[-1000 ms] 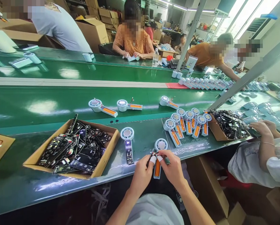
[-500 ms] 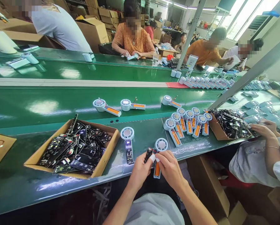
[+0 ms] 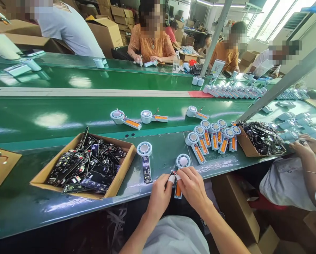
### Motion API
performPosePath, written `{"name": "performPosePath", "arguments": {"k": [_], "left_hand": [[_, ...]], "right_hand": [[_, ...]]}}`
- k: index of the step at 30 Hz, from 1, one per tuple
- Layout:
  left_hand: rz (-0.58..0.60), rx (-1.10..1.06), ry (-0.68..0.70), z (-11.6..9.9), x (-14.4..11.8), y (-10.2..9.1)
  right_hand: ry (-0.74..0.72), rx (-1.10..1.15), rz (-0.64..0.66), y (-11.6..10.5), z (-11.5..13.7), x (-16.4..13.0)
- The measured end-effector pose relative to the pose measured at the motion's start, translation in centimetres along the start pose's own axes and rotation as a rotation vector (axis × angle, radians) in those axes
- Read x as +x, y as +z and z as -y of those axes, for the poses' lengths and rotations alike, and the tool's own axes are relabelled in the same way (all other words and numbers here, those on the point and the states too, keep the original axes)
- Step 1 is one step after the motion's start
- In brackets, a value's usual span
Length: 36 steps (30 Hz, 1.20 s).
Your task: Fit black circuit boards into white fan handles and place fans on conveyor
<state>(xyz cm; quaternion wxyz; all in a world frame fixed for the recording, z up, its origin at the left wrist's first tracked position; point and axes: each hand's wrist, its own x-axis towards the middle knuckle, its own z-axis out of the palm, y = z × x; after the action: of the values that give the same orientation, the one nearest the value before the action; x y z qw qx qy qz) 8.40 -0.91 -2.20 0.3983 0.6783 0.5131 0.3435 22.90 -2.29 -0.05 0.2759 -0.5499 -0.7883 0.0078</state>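
Both hands meet at the near edge of the green bench (image 3: 20, 208), over a small fan unit (image 3: 180, 169) with a round white head and an orange strip down its handle. The left hand (image 3: 159, 197) is closed, its taped fingertips pinching a small dark circuit board (image 3: 170, 176) against the top of the handle; the right hand (image 3: 192, 187) curls over the handle from the other side, fingers pressed on the same spot. Just left of the fan unit lies a second one (image 3: 145, 158) already carrying a board, and beyond that an open cardboard box (image 3: 121, 176) heaped with boards. To the right stands a tight cluster of fan units (image 3: 213, 137), then a co-worker's hands (image 3: 303, 144) at another box. Behind, three units ride the conveyor belt (image 3: 54, 120). Bare green surface shows between the box and the cluster.
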Motion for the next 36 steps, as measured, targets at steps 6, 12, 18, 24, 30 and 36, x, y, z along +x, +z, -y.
{"name": "performPosePath", "arguments": {"k": [6, 12, 18, 24, 30, 36], "left_hand": [[-0.05, 0.176, 0.199, 1.1, -0.9, 0.4], [0.113, 0.093, 0.238, 0.9, 0.2, -1.2], [0.233, 0.087, 0.272, 1.3, 1.1, -2.3], [0.249, 0.069, 0.274, 1.0, 1.2, -2.0], [0.143, 0.075, 0.21, 0.7, 0.3, -0.8], [0.073, 0.047, 0.118, 0.7, -0.1, -1.0]], "right_hand": [[0.036, -0.072, 0.032, -0.1, 0.5, 0.3], [0.05, 0.161, 0.055, -0.6, -0.8, 0.5], [-0.013, 0.272, 0.153, -1.0, -2.1, 0.8], [0.054, 0.344, 0.111, -1.1, -2.6, 0.8], [0.081, 0.34, 0.118, -2.9, -1.7, 1.3], [-0.068, 0.447, 0.153, -2.2, -2.0, 2.0]]}}
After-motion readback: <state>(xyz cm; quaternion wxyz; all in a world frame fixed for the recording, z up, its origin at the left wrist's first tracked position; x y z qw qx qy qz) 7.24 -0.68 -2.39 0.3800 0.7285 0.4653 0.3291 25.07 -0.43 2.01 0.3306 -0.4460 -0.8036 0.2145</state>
